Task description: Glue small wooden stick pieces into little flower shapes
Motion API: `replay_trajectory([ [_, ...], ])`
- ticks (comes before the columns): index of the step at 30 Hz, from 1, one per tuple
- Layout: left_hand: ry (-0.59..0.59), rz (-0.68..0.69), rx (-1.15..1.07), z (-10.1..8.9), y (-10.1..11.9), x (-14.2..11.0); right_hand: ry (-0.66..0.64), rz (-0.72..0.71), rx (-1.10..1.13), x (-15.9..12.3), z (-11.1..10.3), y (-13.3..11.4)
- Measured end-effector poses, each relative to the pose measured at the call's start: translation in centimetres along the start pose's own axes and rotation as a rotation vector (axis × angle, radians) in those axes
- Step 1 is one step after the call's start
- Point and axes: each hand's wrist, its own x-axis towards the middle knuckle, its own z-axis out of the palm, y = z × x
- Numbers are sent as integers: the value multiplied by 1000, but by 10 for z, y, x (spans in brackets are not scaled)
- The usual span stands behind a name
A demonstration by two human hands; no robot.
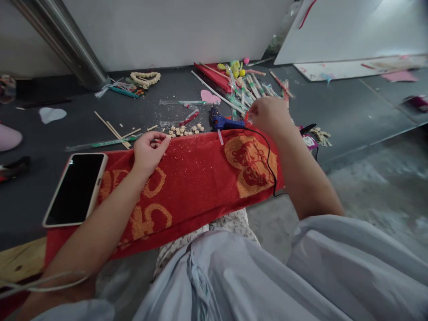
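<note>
My left hand is above the red towel's far edge, fingers curled and thumb against the index finger. Any small item in that pinch is too small to make out. Just right of it lies a pile of small cream-coloured pieces. Over the right side of the towel, my right hand is closed, fingertips pointing down beside a bit of red. What it grips is hidden. A blue glue gun rests on its side to the left of that hand, its black cord trailing across the towel.
A phone lies on the towel's left end. Thin wooden sticks are near my left hand. Wrapped straws or sticks pile up behind my right hand, near a pink paper heart. A metal post stands at back left.
</note>
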Motion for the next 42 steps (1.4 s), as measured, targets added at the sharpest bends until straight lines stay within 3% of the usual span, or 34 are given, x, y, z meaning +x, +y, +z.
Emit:
replay_trajectory([
  [4, -20, 35, -5, -1, -4, -1, 104, -225, 324, 0, -1, -60],
  [8, -33, 64, -62, 0, -5, -2, 123, -448, 686, 0, 18, -120],
  [11, -33, 103, -105, 0, -4, -4, 104, -496, 1001, -2, 40, -153],
  [13, -30, 138, -114, -1, -4, -5, 79, -451, 1212, -3, 54, -165],
  [18, -15, 207, -53, -1, -4, -9, -26, -482, 1418, -10, 75, -168],
  [27, 89, 468, 178, -4, 1, -18, -10, -481, 1404, -20, 73, -165],
  [42, 99, 480, 339, -10, 6, -24, 89, -536, 1356, -24, 75, -165],
])
